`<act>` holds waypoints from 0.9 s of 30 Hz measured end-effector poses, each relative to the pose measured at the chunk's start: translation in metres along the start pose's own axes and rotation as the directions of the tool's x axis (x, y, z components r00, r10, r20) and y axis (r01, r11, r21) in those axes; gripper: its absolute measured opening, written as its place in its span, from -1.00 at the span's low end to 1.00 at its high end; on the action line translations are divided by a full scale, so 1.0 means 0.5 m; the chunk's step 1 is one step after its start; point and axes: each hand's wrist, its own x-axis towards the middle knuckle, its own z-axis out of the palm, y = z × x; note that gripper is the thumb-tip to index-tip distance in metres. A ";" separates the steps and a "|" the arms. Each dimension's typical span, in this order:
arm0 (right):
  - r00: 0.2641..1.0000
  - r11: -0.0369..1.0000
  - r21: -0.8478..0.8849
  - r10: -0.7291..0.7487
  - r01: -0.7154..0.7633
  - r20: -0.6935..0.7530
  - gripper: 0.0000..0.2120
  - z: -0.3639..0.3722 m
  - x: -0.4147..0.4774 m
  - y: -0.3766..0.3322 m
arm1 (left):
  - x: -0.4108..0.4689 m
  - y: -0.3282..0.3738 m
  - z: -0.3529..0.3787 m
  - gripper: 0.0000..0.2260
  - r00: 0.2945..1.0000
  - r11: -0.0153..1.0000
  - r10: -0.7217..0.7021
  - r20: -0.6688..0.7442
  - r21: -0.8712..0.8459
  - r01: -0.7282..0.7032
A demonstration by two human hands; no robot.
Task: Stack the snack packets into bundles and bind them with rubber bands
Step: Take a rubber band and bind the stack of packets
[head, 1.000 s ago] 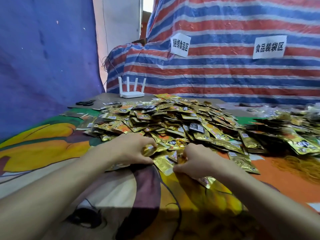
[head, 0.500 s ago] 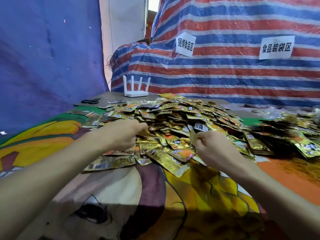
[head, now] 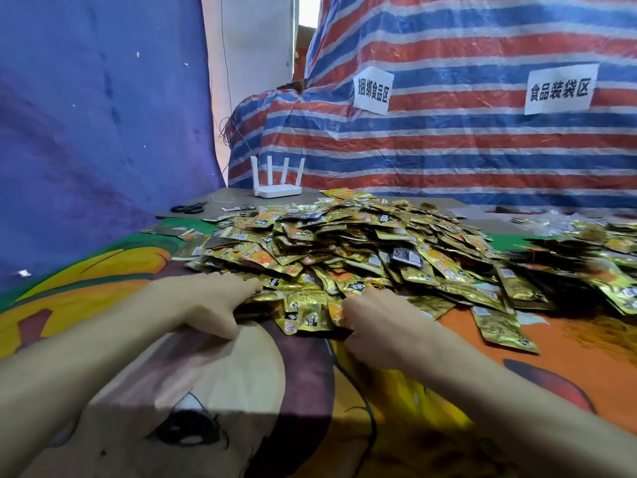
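**Packets being gathered at the pile's near edge; no bundle formed yet**

The left hand (head: 210, 301) is laid on the near edge of the packet pile (head: 344, 250). Its grip is wide, with the fingers stretched flat over the foil and the thumb spread toward the cloth. The right hand (head: 375, 319) is set just beside it, knuckles up, fingers curled into the packets. Whether anything is held in that grip cannot be told. The rubber bands (head: 606, 334) are heaped on the worktop (head: 206, 391) to the right, well apart from both hands. No squared stack is seen.

The foil is judged to be slippery. If packets are drawn out unevenly, the stack may fan apart, and neighbouring packets may be dragged off the pile. A band stretched over a crooked stack may slip off or crumple it.
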 end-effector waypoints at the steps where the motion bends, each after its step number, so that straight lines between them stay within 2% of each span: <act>1: 1.000 1.000 -0.026 -0.010 0.010 -0.001 -0.75 0.002 -0.002 -0.006 | 0.005 0.004 -0.001 -0.37 1.000 1.000 -0.005 -0.012 0.015 0.005; 2: 1.000 0.999 -0.047 -0.007 0.006 -0.007 -0.73 0.008 -0.002 -0.010 | 0.006 0.009 0.000 -0.39 0.999 0.998 -0.035 -0.023 0.052 0.036; 4: 0.996 0.999 -0.044 0.025 -0.029 -0.083 -0.89 0.022 0.001 -0.013 | 0.012 0.014 0.010 -0.47 0.992 0.996 -0.072 -0.107 0.045 0.077; 5: 0.992 0.998 -0.029 0.052 -0.056 -0.115 -0.94 0.027 0.002 -0.013 | 0.015 0.014 0.017 -0.51 0.984 0.995 -0.094 -0.151 0.006 0.096; 7: 0.985 0.992 0.022 0.122 -0.120 -0.125 -0.79 0.037 0.003 -0.005 | 0.028 0.007 0.035 -0.54 0.966 0.979 -0.164 -0.201 -0.157 0.133; 9: 0.978 0.982 0.104 0.170 -0.158 -0.121 -0.77 0.048 0.004 0.006 | 0.035 0.005 0.041 -0.57 0.946 0.945 -0.211 -0.245 -0.297 0.134; 13: 0.972 0.963 0.232 0.174 -0.134 -0.159 -0.86 0.064 0.002 0.021 | 0.047 0.013 0.047 -0.68 0.899 0.893 -0.225 -0.376 -0.449 0.036; 15: 0.965 0.957 0.265 0.174 -0.119 -0.195 -0.91 0.059 0.002 0.025 | 0.051 0.014 0.037 -0.57 0.891 0.851 -0.253 -0.378 -0.525 0.019; 18: 0.953 0.949 0.284 0.205 -0.138 -0.221 -0.94 0.042 0.001 0.034 | 0.060 0.006 -0.002 -0.30 0.934 0.796 -0.287 -0.211 -0.595 0.110; 20: 0.948 0.928 0.347 0.225 -0.137 -0.225 -0.93 0.029 0.000 0.039 | 0.062 0.006 -0.027 -0.25 0.933 0.664 -0.297 -0.205 -0.746 0.048; 22: 0.935 0.887 0.447 0.250 -0.116 -0.252 -0.90 0.021 0.002 0.040 | 0.059 0.011 -0.043 -0.21 0.897 0.425 -0.342 -0.280 -0.897 -0.117; 25: 0.913 0.823 0.562 0.286 -0.080 -0.290 -0.82 0.018 0.015 0.037 | 0.066 0.047 -0.056 -0.17 0.861 0.165 -0.394 -0.322 -0.946 -0.279; 27: 0.891 0.758 0.651 0.328 -0.049 -0.314 -0.79 0.020 0.029 0.034 | 0.085 0.078 -0.053 -0.22 0.824 0.094 -0.411 -0.389 -0.918 -0.386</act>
